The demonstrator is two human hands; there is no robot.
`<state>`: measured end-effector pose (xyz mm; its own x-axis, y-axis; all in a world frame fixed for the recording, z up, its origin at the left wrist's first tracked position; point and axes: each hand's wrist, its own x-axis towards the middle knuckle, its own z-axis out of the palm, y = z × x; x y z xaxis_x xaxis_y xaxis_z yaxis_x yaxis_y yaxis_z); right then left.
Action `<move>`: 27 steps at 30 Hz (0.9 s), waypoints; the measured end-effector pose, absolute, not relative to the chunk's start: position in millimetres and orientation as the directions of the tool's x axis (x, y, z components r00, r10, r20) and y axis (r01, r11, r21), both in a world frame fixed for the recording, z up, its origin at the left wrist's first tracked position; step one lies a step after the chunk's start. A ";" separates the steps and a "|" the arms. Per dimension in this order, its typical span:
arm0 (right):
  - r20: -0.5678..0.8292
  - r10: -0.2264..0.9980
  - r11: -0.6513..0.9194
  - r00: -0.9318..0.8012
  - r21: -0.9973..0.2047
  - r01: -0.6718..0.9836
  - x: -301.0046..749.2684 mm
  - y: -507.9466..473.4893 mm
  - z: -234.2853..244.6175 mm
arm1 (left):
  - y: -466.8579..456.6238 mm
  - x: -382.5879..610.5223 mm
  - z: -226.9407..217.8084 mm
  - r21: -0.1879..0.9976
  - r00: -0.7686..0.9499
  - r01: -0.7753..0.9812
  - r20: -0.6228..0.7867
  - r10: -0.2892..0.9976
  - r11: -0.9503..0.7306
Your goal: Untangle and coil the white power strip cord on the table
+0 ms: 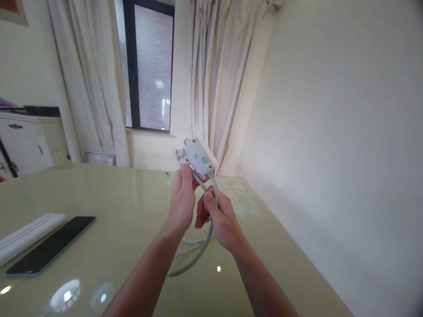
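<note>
A short white power strip [199, 157] is held up above the table, tilted, with its underside showing screws and a greenish label. My left hand [183, 189] is closed around its lower left side, thumb up and fingertips partly hidden behind it. Against the strip's left edge, just above that thumb, is a small clear bag [180, 155] with several small grey pieces. My right hand [221, 213] is closed on the light grey cable [197, 257] below the strip's cable end. The cable hangs in loops down to the tabletop under both hands.
The glossy greenish table [132, 198] runs along a bare wall on the right. A dark flat tablet-like device [51, 246] and a long white ridged object [28, 235] lie at left. A tiny dark piece [167, 173] lies near the far edge. Curtains [221, 66] hang beyond.
</note>
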<state>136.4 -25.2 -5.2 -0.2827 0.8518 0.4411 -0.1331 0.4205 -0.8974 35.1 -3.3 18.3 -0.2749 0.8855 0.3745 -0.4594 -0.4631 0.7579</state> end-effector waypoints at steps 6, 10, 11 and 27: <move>0.380 0.857 0.367 -0.347 -0.924 -0.105 132.0 -30.7 -10.0 | -14.9 28.9 23.3 0.792 -0.182 -0.399 0.425 0.887 -0.462; 0.391 0.808 0.359 -0.441 -0.920 -0.156 131.1 -32.6 -7.1 | -18.7 26.5 27.8 0.783 -0.273 -0.426 0.365 0.890 -0.452; 0.386 0.800 0.345 -0.460 -0.922 -0.174 131.3 -32.8 -5.7 | -18.5 25.9 29.4 0.775 -0.301 -0.446 0.341 0.890 -0.448; 0.237 0.869 0.280 -0.433 -0.959 0.036 157.8 -37.5 -3.0 | -26.9 30.8 29.0 0.894 0.026 -0.259 0.386 0.922 -0.367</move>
<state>157.8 -37.5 -3.0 -0.4334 0.8694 0.2370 0.0361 0.2796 -0.9594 30.8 -26.9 29.0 0.0259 0.9222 0.3859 -0.2591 -0.3667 0.8936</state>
